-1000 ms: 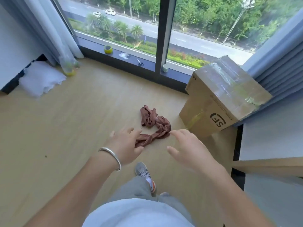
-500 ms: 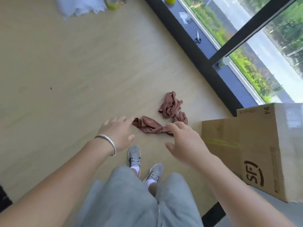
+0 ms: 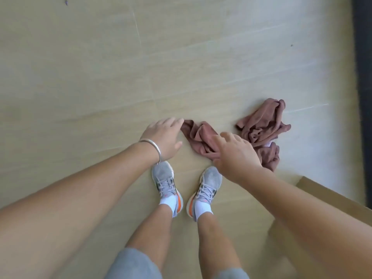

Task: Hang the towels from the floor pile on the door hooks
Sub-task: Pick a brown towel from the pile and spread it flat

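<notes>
A crumpled reddish-brown towel (image 3: 198,137) lies on the wooden floor just ahead of my feet. A second bunched mass of the same cloth (image 3: 261,122) sits to its right; I cannot tell whether they join. My left hand (image 3: 163,137), with a silver bangle on its wrist, hovers at the towel's left end, fingers straight. My right hand (image 3: 234,153) is over the towel's right part with fingers spread, covering some of it; whether it touches the cloth is unclear. No door hooks are in view.
My two grey-and-orange sneakers (image 3: 165,180) stand right behind the towel. A cardboard box (image 3: 314,190) edge shows at the lower right. A dark window frame base (image 3: 362,97) runs along the right edge. Light wooden floor (image 3: 100,77) spreads to the left and ahead.
I have bent lower, so the view now points straight down at the floor. Both hands have dropped closer to the towel, the left to its left end, the right over its right part.
</notes>
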{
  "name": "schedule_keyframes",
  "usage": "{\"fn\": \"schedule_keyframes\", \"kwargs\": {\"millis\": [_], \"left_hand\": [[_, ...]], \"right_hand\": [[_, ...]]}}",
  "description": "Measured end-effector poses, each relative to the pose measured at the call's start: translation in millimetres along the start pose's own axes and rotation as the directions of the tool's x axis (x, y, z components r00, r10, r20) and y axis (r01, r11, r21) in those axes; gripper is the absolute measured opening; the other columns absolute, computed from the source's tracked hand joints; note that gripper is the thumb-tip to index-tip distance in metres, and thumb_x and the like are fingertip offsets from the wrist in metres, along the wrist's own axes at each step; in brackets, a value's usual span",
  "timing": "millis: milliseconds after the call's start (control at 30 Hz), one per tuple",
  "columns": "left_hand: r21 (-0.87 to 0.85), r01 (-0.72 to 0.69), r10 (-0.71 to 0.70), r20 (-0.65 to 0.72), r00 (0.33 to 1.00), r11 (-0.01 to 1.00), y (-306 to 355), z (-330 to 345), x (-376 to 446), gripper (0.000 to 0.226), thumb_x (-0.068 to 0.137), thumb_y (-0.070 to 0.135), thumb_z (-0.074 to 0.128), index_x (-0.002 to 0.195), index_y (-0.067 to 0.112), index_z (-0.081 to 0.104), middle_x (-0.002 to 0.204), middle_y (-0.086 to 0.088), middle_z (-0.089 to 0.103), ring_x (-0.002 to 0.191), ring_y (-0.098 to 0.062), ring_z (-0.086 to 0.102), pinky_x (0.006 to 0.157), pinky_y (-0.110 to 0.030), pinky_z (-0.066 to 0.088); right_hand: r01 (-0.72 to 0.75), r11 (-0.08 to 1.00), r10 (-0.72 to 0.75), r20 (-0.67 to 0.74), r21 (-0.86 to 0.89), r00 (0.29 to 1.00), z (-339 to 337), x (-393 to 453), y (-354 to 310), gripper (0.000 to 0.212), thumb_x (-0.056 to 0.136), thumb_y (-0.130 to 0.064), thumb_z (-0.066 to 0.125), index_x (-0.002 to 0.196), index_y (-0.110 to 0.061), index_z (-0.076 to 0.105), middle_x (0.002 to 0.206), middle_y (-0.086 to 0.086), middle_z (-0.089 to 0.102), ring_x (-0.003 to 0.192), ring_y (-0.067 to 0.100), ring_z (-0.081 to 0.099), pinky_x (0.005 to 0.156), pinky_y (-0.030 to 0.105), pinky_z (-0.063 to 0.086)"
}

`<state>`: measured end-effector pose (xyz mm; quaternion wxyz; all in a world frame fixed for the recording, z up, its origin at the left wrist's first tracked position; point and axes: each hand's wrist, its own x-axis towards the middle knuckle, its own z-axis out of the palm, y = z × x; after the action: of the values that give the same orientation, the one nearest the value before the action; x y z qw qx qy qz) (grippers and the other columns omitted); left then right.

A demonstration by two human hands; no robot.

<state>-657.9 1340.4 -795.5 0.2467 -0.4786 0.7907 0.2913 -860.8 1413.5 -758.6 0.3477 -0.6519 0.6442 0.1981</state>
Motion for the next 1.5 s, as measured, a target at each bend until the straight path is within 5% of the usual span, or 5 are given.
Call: {"fn": "schedule_keyframes", "kwargs": {"millis": [567,800,967,1300,1500], "left_hand": [[-0.071,-0.229,0.232,0.025,0.973,0.971,-74,227,242,0.077,0.082,0.022,0.073,0.147,0.021,0.032,0.145,-0.004,0.040,0.126,-0.031,0.046,0.099,-0.041,0.042],[-0.005,0.104,-0.103,0.109,0.989,0.995,-50,226,212,0.035,0.082,0.024,0.064,0.116,0.024,0.058,0.111,-0.006,0.064,0.103,-0.032,0.061,0.076,-0.034,0.044],[-0.022,0.175,-0.169,0.153,0.974,0.984,-67,157,156,0.013,0.087,0.033,0.058,0.078,0.024,0.062,0.084,0.001,0.066,0.079,-0.027,0.059,0.064,-0.028,0.041],[-0.067,0.343,-0.349,-0.137,0.927,0.937,-136,-116,66,0.026,0.089,0.028,0.052,0.064,0.024,0.055,0.065,0.007,0.052,0.071,-0.025,0.054,0.058,-0.026,0.035],[-0.141,0.379,-0.400,-0.462,0.792,0.914,-184,-299,-2,0.026,0.085,0.020,0.054,0.059,0.021,0.054,0.067,0.000,0.055,0.070,-0.029,0.054,0.058,-0.028,0.037]], "right_hand": [[0.256,0.944,-0.256,0.031,-0.209,0.966,208,268,59,0.042,0.086,-0.026,0.041,0.126,-0.018,0.049,0.114,0.007,0.059,0.109,0.031,0.054,0.080,0.036,0.039],[0.001,0.905,0.038,0.083,-0.425,0.996,181,229,76,0.013,0.084,-0.015,0.054,0.094,-0.022,0.061,0.103,0.005,0.066,0.100,0.027,0.061,0.077,0.034,0.029],[-0.085,0.798,0.171,0.089,-0.597,0.981,111,187,80,0.027,0.086,-0.014,0.047,0.107,-0.024,0.063,0.110,0.000,0.062,0.106,0.023,0.053,0.081,0.035,0.031],[0.023,0.864,-0.136,-0.190,-0.502,0.972,-163,154,-7,0.019,0.086,-0.017,0.054,0.102,-0.024,0.062,0.107,-0.002,0.063,0.113,0.020,0.053,0.094,0.031,0.037],[-0.041,0.945,-0.096,-0.396,-0.324,0.913,-342,121,-91,0.029,0.066,-0.002,0.052,0.086,-0.023,0.057,0.065,-0.005,0.064,0.085,0.023,0.056,0.065,0.030,0.041]]}}
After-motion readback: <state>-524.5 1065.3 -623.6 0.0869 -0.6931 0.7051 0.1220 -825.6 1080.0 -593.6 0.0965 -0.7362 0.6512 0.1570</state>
